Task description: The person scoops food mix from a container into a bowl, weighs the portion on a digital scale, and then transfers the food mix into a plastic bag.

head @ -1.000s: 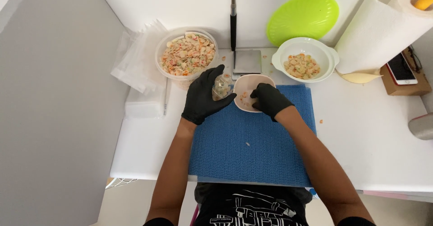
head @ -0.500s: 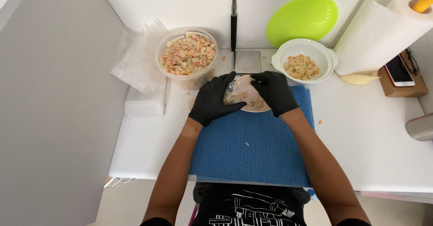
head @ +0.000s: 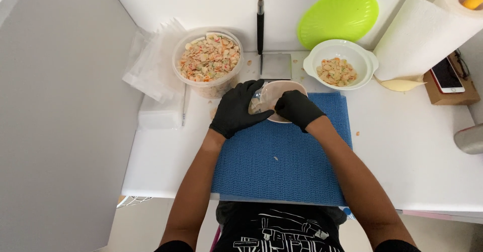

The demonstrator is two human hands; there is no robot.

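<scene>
Both gloved hands are meeting over the small pink bowl [head: 282,97] at the far edge of the blue mat [head: 282,156]. Left hand [head: 235,108] is grasping a small clear bag [head: 255,102], fingers curled round it, holding it at the bowl's left rim. Right hand [head: 298,108] is resting on the bowl's near-right rim, fingers bent over the edge; can't tell if it's pinching the bag mouth or just steadying the bowl.

To do this well, my read: keep the bag mouth wide and low inside the bowl, steady the bowl with the right hand so it isn't sliding on the mat, and work slowly so pieces aren't spilling. A few crumbs are already lying on the mat and surface [head: 402,146].

Big tub [head: 208,60] of mixed pieces is sitting far left, white bowl [head: 339,70] far right, scale [head: 275,66] between them, just beyond the pink bowl.
</scene>
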